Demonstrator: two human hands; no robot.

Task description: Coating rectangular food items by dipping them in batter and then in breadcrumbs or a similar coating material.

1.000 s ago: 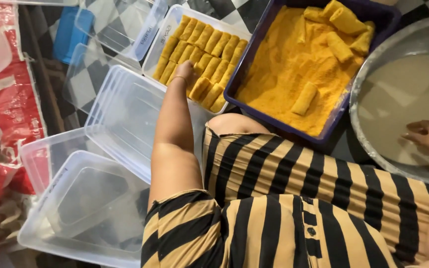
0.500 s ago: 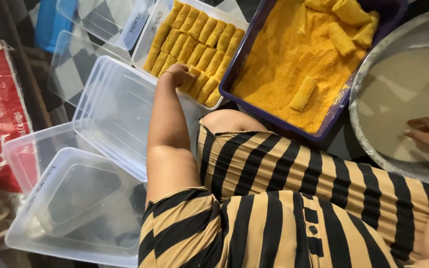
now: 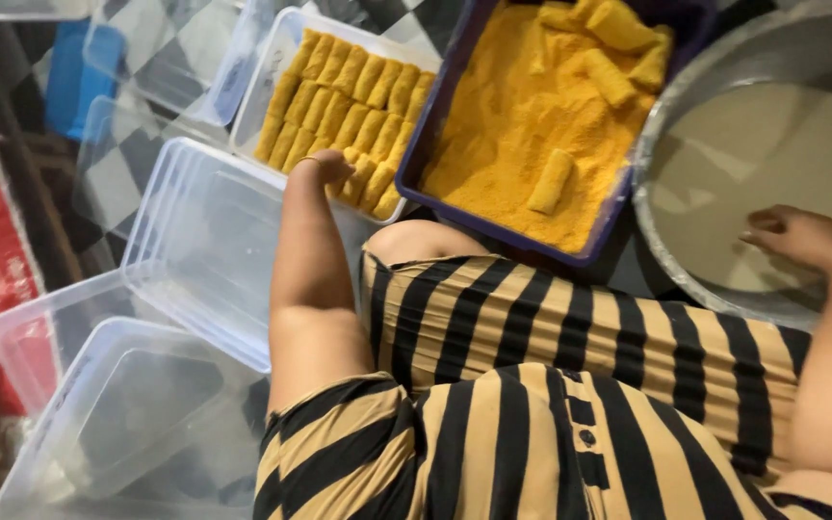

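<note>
The left hand (image 3: 325,169) is seen reaching forward over the near corner of a clear plastic container (image 3: 286,58) packed with rows of breaded rolls (image 3: 349,106); the fingers are curled down onto the rolls at that corner, though whether one is actually gripped cannot be told, since the fingertips are hidden behind the knuckles. The right hand (image 3: 801,239) is held inside a large metal bowl (image 3: 666,279) of pale batter (image 3: 724,164), its fingers loosely bent and empty, just above or touching the liquid (which of the two cannot be told). Between container and bowl a dark blue tray (image 3: 435,144) of orange breadcrumbs (image 3: 503,125) is set, with one coated roll (image 3: 551,181) lying apart near its middle and several more gathered at the far corner. A stack of empty clear containers (image 3: 204,250) is placed just left of the forearm, on a chequered floor (image 3: 146,144).
</note>
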